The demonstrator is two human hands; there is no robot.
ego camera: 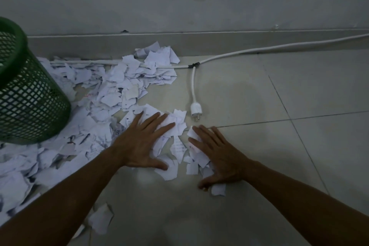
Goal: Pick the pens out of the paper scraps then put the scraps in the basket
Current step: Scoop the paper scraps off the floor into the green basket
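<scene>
White torn paper scraps (111, 90) lie spread over the tiled floor, from the wall down to the lower left. My left hand (139, 142) lies flat with straight, spread fingers on the scraps at the pile's right edge. My right hand (217, 156) also lies flat with fingers spread, pressing on a small cluster of scraps (179, 148) between the two hands. A green mesh basket (26, 90) stands at the left, touching the pile. No pen is visible among the scraps.
A white cable (239, 52) runs along the wall's base, partly under the scraps. A branch of it ends in a white plug (195, 111) just beyond my fingers. Bare floor tiles extend to the right.
</scene>
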